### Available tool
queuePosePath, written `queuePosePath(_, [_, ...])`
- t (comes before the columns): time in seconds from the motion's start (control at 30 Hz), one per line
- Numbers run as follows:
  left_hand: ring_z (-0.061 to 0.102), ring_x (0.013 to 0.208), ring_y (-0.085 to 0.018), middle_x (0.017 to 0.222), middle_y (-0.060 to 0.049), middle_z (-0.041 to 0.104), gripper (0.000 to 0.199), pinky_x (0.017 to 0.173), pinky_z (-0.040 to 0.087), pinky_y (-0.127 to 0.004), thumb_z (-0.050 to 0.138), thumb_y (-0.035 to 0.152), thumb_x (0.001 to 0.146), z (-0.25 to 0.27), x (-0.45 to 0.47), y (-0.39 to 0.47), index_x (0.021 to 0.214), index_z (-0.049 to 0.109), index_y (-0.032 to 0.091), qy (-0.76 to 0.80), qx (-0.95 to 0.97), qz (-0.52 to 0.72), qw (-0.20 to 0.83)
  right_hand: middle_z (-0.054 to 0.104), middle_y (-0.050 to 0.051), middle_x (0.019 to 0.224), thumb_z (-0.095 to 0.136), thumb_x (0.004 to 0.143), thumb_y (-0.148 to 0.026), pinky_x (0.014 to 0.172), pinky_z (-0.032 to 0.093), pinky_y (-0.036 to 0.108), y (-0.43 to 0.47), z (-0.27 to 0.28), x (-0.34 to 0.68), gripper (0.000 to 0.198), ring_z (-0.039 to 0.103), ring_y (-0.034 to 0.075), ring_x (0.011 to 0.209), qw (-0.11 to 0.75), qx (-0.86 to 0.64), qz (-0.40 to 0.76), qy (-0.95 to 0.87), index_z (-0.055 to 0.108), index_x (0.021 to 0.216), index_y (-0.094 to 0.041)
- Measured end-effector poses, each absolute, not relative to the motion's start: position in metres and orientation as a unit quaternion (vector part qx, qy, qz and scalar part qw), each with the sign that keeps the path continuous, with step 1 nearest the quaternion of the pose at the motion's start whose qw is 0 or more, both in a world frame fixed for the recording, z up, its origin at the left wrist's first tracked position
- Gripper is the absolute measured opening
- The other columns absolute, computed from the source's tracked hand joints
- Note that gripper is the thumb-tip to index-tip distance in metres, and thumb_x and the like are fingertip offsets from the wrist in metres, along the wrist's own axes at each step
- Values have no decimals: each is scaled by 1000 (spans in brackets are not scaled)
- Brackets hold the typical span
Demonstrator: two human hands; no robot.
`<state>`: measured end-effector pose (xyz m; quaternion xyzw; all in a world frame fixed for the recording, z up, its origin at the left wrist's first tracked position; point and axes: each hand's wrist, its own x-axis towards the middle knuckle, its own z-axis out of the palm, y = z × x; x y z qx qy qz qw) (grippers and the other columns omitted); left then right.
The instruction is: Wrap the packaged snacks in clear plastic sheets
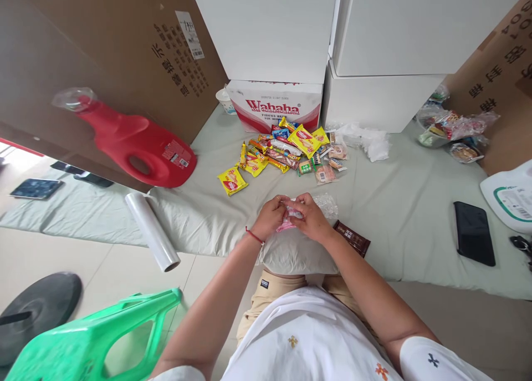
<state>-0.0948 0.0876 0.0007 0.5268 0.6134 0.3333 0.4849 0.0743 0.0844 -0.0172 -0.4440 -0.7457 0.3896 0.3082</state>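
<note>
My left hand [271,219] and my right hand [311,219] are close together over the cloth, fingers pinched on a small pink packet [286,225]. Its exact contents I cannot make out. Crumpled clear plastic film [328,206] spreads out behind my right hand and seems to reach the packet. Beside my right wrist lies a dark brown snack packet [353,239], partly covered by the forearm. Beyond the hands, a pile of wrapped snacks [286,151] sits on the cloth. One yellow snack packet [232,181] lies apart at its left.
Behind the pile stands a Wahaha carton [276,105]. At left are a red jug [143,142] and a roll of plastic film [153,231]. Crumpled white plastic [369,141], a tub of snacks [432,126], a black phone [474,233] and a white bottle [511,195] are at right.
</note>
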Motion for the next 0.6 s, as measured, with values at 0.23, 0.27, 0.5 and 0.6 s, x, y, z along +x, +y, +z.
queuePosePath(0.23, [59,62,-14,77,-1,68,34,65,50,-27,46,24,89,13,-99,71,117,64,18,670,530,399,334,51,5,110,73,81,-15,96,50,36,90,-11,73,46,58,17,91,250,-483,401,-737,69,126,-24])
queuePosePath(0.27, [65,75,-17,86,-4,71,30,75,52,-30,45,26,92,12,-99,67,112,67,20,665,570,396,275,51,4,110,73,81,-15,94,50,36,90,-11,73,46,57,16,88,251,-482,403,-737,69,126,-26])
queuePosePath(0.5, [49,140,-26,145,-12,60,46,114,38,-45,34,36,105,-25,-88,59,144,54,20,583,760,245,149,54,2,98,66,79,-10,85,50,30,91,-10,82,45,56,16,84,279,-450,405,-746,72,121,-27])
queuePosePath(0.6, [45,142,-27,149,-12,57,51,116,34,-45,34,43,106,-32,-85,59,149,50,21,586,774,210,116,58,4,96,60,84,-16,79,50,31,98,-11,103,34,55,16,75,315,-513,365,-710,73,115,-22])
